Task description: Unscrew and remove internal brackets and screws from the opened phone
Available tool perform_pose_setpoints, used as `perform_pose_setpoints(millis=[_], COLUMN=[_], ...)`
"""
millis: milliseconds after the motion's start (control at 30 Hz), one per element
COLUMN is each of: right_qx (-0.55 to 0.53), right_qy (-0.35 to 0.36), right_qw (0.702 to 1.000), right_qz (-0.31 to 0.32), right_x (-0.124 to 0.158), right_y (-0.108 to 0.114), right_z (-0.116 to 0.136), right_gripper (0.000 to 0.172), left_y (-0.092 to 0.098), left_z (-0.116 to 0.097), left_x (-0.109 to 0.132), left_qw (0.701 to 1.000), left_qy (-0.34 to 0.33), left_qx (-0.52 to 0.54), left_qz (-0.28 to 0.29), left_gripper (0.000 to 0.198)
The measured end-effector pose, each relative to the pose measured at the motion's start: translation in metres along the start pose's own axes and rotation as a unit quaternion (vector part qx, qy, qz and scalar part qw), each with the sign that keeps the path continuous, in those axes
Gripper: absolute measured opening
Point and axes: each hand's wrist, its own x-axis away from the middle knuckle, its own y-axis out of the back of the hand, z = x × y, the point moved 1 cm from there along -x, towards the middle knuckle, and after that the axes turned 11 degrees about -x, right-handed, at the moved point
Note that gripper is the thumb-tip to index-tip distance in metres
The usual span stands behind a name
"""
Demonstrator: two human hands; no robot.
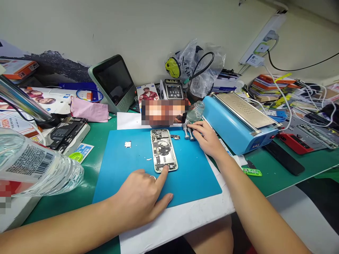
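An opened smartphone (164,150) lies on the blue mat (122,183) with its inner parts bare. My left hand (141,195) rests at its lower end, the index fingertip touching the phone's bottom edge area. The thumb is stretched apart, the other fingers are curled, and nothing is held. At the mat's upper right, my right hand (206,137) reaches to silver screwdriver-like tools (185,132), fingers apart at their near side; whether they grip one is not clear. A small part on a flex cable (175,137) lies right of the phone, and a small metal plate (128,144) lies left.
A blue heating-plate machine (227,120) stands at the right. At the left are a large clear bottle (34,165) and a boxed phone part (69,132). A smart display (113,81) and a glass jar (196,111) stand behind. A dark phone (284,158) lies far right.
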Motion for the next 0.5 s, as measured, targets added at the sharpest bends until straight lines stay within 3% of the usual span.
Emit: perform_pose_setpoints(millis=[233,500], right_qx=[0.001,0.017], right_qy=[-0.007,0.021], right_qw=[0.997,0.997], right_qz=[0.073,0.079], right_x=[0.0059,0.0021], right_y=[0.009,0.0022], right_z=[0.0066,0.0049], right_gripper=[0.042,0.035], left_y=[-0.0012,-0.0001], left_z=[0.0006,-0.0001], left_x=[0.0007,0.0009], left_qw=[1.0,1.0], left_qy=[-0.002,-0.007], left_qx=[-0.002,0.002], left_qz=[-0.002,0.005], left_gripper=[0.058,0.061])
